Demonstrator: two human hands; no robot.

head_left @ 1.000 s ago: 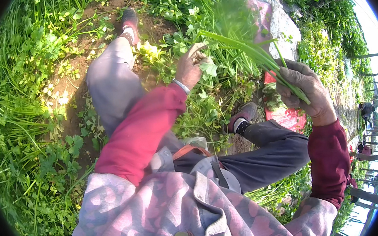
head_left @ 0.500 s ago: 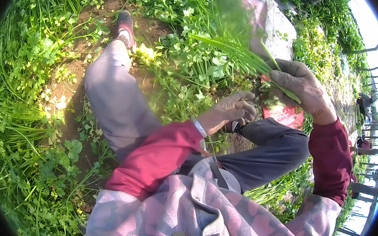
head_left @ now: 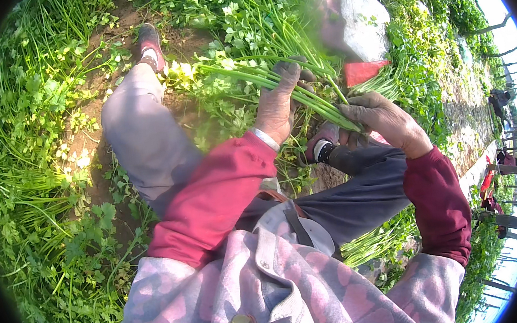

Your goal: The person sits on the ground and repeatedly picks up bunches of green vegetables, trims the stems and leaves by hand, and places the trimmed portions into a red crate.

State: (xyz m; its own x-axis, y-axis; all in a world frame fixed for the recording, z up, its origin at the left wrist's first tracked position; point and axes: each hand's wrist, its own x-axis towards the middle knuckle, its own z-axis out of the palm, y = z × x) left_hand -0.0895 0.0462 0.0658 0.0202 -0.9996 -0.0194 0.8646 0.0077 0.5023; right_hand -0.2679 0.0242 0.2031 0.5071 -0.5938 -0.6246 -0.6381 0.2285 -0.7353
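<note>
A small bunch of green celery stalks (head_left: 323,106) stretches between my two hands, above my bent leg. My left hand (head_left: 279,100) is closed round the middle of the stalks, thumb on top and fingers partly hidden behind them. At the pale lower ends, my right hand (head_left: 382,119) pinches the stalks between thumb and fingers. Their other ends reach left over the plants, where they blend with the leaves. Both hands look dark with soil.
Leafy green plants (head_left: 42,182) grow thickly on the left. Cut stalks (head_left: 372,245) lie by my right thigh. Beyond my hands are a red piece of material (head_left: 365,72), more stalks (head_left: 388,83) and a whitish plastic sheet (head_left: 362,17). Bare soil (head_left: 188,44) shows near my shoe.
My left hand, empty before, has moved up and closed on the stalks. My right hand has come lower and left with the bunch, which now lies across both hands.
</note>
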